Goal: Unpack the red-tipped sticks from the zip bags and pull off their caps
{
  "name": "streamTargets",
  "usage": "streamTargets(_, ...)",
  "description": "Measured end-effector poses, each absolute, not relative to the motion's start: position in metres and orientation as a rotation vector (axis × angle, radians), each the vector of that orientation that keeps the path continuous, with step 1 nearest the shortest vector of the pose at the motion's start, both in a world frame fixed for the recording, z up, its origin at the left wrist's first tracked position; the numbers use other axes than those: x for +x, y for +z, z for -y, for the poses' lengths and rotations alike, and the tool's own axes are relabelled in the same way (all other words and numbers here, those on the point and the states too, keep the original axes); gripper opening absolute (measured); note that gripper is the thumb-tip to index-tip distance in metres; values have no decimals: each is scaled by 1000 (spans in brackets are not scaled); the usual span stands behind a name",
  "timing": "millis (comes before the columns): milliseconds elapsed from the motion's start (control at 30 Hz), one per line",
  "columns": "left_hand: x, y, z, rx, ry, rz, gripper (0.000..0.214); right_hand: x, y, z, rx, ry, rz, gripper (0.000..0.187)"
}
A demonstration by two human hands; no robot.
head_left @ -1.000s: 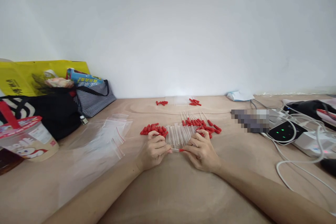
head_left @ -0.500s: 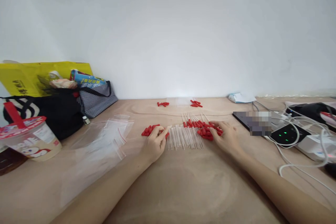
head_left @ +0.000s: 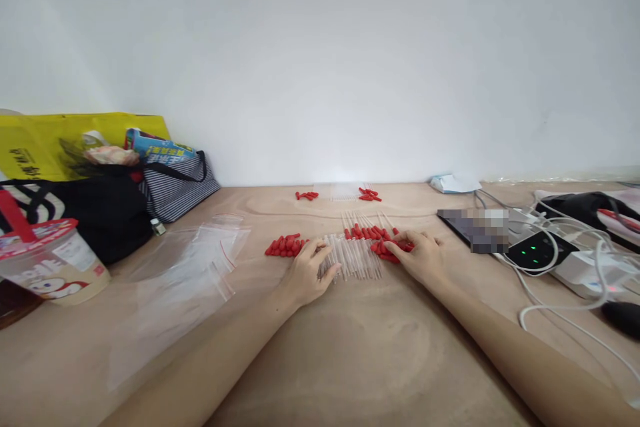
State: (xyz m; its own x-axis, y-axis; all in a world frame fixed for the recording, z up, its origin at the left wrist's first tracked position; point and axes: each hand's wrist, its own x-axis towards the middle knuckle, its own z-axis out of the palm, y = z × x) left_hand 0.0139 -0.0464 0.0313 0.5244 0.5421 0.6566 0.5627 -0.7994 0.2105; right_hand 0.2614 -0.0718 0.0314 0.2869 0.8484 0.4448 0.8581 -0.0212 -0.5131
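Slim clear tubes (head_left: 357, 259), like dropper pipes, lie side by side in a row. My left hand (head_left: 311, 272) is over the row's left end, thumb and fingers apart, with no object visible in it. Beside it, to the left, is a heap of red rubber bulbs (head_left: 285, 245). At the right end my right hand (head_left: 419, 255) reaches into another heap of red bulbs (head_left: 383, 248), thumb and forefinger closed around a bulb; its other fingers are partly hidden. Just behind the row, several tubes with red bulbs fitted (head_left: 363, 231) point toward the wall.
Near the wall lie more red bulbs (head_left: 307, 195) and bulbed tubes (head_left: 370, 195). Clear zip bags (head_left: 175, 287), a drink cup (head_left: 65, 263) and a striped bag (head_left: 180, 190) are at left. A phone (head_left: 463, 230), white cables (head_left: 525, 313) and a mouse (head_left: 623, 317) are at right.
My left hand has moved from the left bulb heap onto the tubes, and its pinched fingers have spread. My right thumb and forefinger have come closer together among the red bulbs. The view has shifted slightly.
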Motion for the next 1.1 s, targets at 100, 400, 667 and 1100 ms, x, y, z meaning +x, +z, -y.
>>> streamTargets(100, 4, 37, 53, -2725, -1100, 998, 36, 262, 32, 71, -1849, 2, 1506, 32)
streamTargets(400, -27, 46, 63, -2682, -895, 984, 41, 298, 40, 47, -2064, 202, 1281, 34)
streamTargets(667, -70, 50, 32, -2721, -751, 846, 41, 304, 39, 10, -2194, 486, 1414, 31)
streamTargets(1100, -51, 46, 24, -2349, -1116, 866, 26, 273, 56, 21, -2203, 77, 1446, 25)
